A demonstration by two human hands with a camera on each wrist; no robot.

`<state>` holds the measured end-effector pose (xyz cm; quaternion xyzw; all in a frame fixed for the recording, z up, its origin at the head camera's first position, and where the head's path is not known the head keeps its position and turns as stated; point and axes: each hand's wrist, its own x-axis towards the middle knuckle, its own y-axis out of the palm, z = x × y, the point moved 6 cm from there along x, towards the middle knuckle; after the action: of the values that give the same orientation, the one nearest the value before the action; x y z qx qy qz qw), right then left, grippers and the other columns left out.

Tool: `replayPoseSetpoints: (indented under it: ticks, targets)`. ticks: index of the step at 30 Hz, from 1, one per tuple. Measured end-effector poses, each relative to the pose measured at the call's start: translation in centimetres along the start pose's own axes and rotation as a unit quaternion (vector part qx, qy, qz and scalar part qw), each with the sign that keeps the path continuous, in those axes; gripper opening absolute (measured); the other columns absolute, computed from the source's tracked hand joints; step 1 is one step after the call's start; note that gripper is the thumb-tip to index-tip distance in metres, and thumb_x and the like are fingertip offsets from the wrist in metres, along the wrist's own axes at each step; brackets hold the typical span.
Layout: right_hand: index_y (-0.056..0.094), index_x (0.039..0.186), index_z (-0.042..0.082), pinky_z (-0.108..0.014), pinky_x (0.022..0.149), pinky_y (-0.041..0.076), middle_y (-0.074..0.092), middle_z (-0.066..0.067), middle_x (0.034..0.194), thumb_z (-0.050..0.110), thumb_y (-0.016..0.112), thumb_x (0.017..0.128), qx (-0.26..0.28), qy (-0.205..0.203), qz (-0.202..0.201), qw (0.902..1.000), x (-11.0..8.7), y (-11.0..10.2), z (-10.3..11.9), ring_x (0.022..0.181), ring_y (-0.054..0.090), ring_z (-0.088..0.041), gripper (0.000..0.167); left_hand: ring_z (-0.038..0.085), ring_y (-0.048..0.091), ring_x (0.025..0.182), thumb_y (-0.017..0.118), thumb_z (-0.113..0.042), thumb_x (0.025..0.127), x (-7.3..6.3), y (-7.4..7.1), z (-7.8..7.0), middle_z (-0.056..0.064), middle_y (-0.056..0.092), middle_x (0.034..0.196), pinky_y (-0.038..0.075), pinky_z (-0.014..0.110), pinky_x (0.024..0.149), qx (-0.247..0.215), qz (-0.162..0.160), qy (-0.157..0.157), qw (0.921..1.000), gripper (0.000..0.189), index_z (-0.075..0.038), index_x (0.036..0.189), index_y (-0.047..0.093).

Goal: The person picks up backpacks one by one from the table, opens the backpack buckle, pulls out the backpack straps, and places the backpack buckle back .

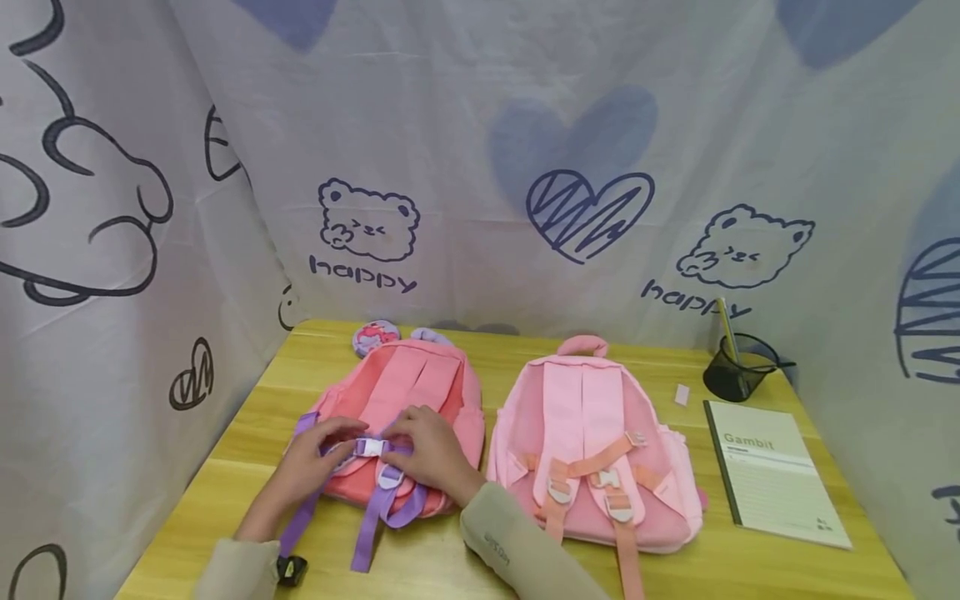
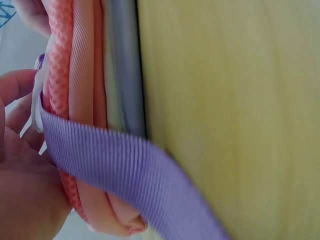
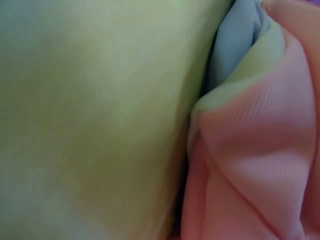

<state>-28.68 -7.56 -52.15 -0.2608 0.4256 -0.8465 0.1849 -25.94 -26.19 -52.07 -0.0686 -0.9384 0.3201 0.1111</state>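
A coral-pink backpack (image 1: 412,379) lies on the table with its strap side up. Across its lower middle sits a white plastic buckle (image 1: 371,447) on purple webbing. My left hand (image 1: 307,462) pinches the buckle's left end, and my right hand (image 1: 431,450) pinches its right end from the other side. Seen from the left wrist, the purple strap (image 2: 115,155) runs down over the bag's side to the table, beside the left hand (image 2: 25,170). The right wrist view has only the bag's pink side fabric (image 3: 255,160); the right hand is out of it.
To the right lies a lighter pink backpack (image 1: 585,408) with orange straps. Farther right are a notebook (image 1: 780,475), an eraser-like pale block (image 1: 682,394) and a black mesh pen holder (image 1: 731,375) with a pencil. A black strap end (image 1: 291,571) lies near the left forearm.
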Motion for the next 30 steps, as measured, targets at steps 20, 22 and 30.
replayPoseSetpoints:
  ticks: [20, 22, 30]
  targets:
    - [0.075, 0.111, 0.023, -0.026, 0.089, 0.048, 0.066, 0.008, 0.099, 0.034, 0.076, 0.095, -0.025, -0.013, 0.01, 0.9996, -0.2, 0.4, -0.2, 0.095, 0.057, -0.007, 0.02, 0.018, 0.066, 0.112, 0.082, -0.029, 0.09, 0.3, 0.9, -0.1, -0.004, 0.075, 0.113, 0.05, 0.036, 0.099, 0.009, -0.002, 0.002, 1.0, 0.025, -0.019, 0.112, 0.076]
    - [0.074, 0.11, 0.022, -0.024, 0.087, 0.048, 0.065, 0.009, 0.097, 0.033, 0.076, 0.095, -0.025, -0.014, 0.008, 0.9996, -0.2, 0.3, -0.1, 0.093, 0.056, -0.007, 0.019, 0.018, 0.066, 0.113, 0.083, -0.029, 0.089, 0.4, 0.9, 0.1, -0.003, 0.075, 0.115, 0.05, 0.035, 0.1, 0.011, -0.001, -0.007, 0.9999, 0.027, -0.019, 0.113, 0.076]
    - [0.072, 0.108, 0.022, -0.023, 0.084, 0.046, 0.064, 0.01, 0.095, 0.032, 0.075, 0.096, -0.018, -0.01, 0.01, 0.9997, -0.2, 0.2, -0.1, 0.092, 0.056, -0.006, 0.017, 0.013, 0.064, 0.109, 0.084, -0.033, 0.088, 0.6, 1.2, 1.1, -0.006, 0.075, 0.114, 0.051, 0.03, 0.095, -0.006, 0.004, -0.04, 0.9992, 0.028, -0.022, 0.112, 0.076]
